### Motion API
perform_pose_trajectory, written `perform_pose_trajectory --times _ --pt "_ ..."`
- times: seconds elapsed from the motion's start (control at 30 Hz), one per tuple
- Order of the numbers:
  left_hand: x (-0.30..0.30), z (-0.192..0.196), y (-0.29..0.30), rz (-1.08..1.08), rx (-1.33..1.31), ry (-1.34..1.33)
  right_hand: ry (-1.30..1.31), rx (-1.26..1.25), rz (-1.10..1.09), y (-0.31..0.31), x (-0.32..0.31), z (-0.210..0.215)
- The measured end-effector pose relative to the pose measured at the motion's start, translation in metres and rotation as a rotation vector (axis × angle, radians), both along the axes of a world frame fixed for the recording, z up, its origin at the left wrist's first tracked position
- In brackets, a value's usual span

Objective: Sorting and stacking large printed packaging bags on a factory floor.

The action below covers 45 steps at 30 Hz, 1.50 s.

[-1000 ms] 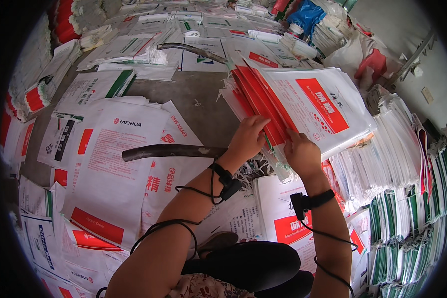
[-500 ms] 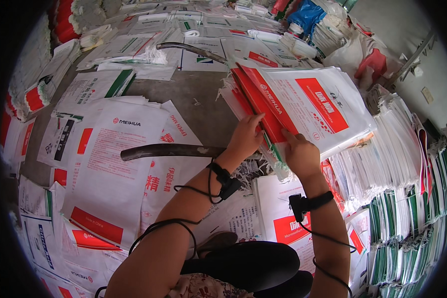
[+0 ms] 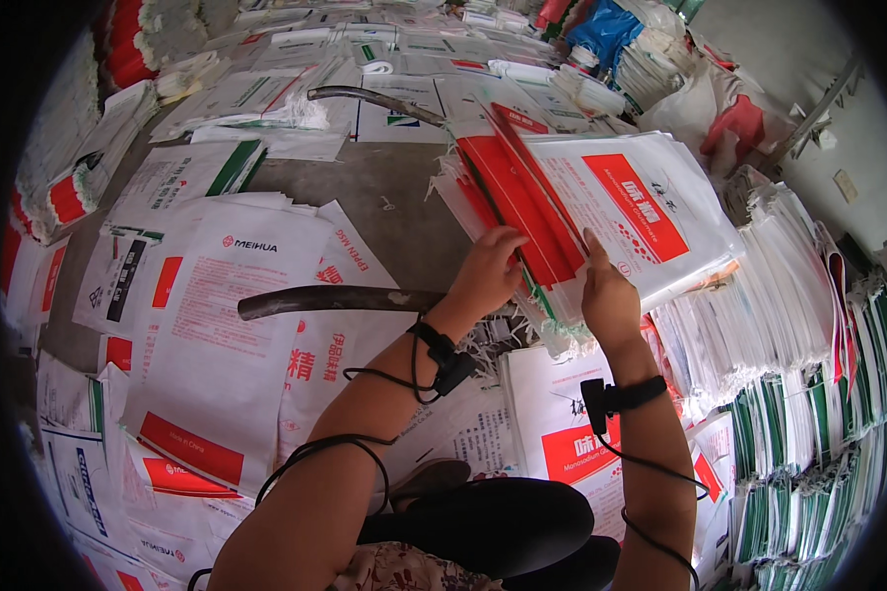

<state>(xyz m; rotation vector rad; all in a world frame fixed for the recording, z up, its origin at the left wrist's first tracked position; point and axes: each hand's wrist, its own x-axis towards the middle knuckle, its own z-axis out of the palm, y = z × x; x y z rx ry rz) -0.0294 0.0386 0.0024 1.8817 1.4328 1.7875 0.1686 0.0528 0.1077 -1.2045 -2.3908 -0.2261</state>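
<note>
A stack of flat white woven sacks (image 3: 700,207) with red printed panels lies ahead and to the right. My left hand (image 3: 488,271) is at its left side, fingers curled against the red edge of the lower sacks. My right hand (image 3: 611,300) is at the near edge, closed on the top sack's red-banded edge, which stands up and bends back to the right. Under it a wide red band of the sack below is exposed. The right fingertips are partly hidden behind the raised edge. Both wrists carry black straps with cables.
A dark curved tube (image 3: 340,301) lies left of my left hand, and another curved tube (image 3: 376,101) lies farther off. Loose white sacks (image 3: 232,335) spread over the floor at left. Bundled sacks (image 3: 818,473) pile up at right, beside a pale wall (image 3: 808,98).
My right hand has moved slightly right, turning back the top sack's edge, so more red shows beneath. My left hand has hardly moved.
</note>
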Motion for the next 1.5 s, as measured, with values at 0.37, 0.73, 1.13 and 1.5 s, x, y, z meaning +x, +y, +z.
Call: perform_pose_trajectory --times 0.37,0.73,1.13,1.5 --pt "-0.001 0.002 -0.004 -0.035 -0.07 0.031 0.054 -0.196 -0.069 0.002 -0.002 0.006" --pt "0.002 0.005 -0.006 0.0 -0.027 0.079 0.103 -0.2 -0.033 0.024 0.016 0.01" --pt "-0.009 0.007 0.009 -0.05 0.016 0.082 -0.277 0.433 -0.094 -0.07 0.02 0.14" --pt "-0.008 0.059 -0.034 -0.272 -0.225 -1.06 -0.231 0.163 0.163 -0.162 0.017 0.005"
